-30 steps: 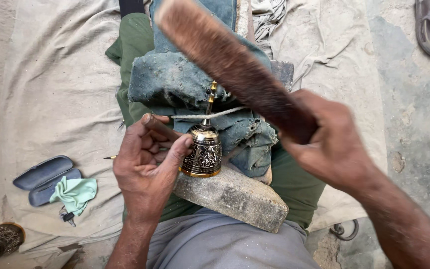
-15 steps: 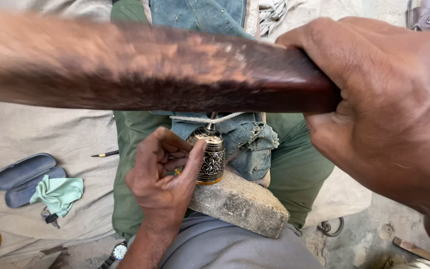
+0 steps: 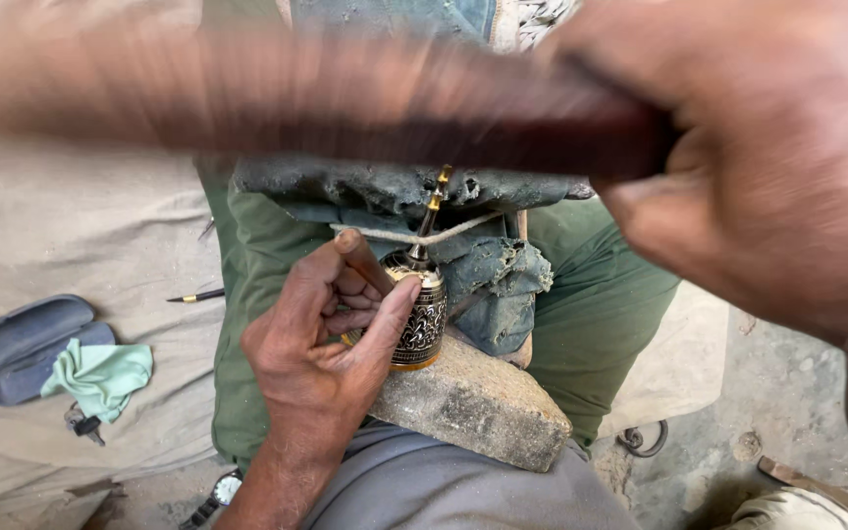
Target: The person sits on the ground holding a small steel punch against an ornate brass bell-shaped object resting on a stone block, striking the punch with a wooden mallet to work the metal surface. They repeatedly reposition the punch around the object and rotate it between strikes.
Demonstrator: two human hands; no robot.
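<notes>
Left hand [image 3: 321,344] steadies brass vase [image 3: 416,312] (on stone [image 3: 478,404]).

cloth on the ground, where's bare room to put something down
Free: the tan cloth above the pencil and glasses case, and the concrete at right. Crowded: the stone, where the left hand grips the brass pot, under the right hand.

brass vessel [image 3: 416,319] in left hand [image 3: 321,358]: gold with black scroll engraving. grey stone block [image 3: 473,402] beneath it. dark brown wooden stick [image 3: 345,108] in right hand [image 3: 768,157]. left of left hand: mint-green cloth [image 3: 100,375], blue-grey case [image 3: 22,339], beige sheet [image 3: 80,236].
</notes>
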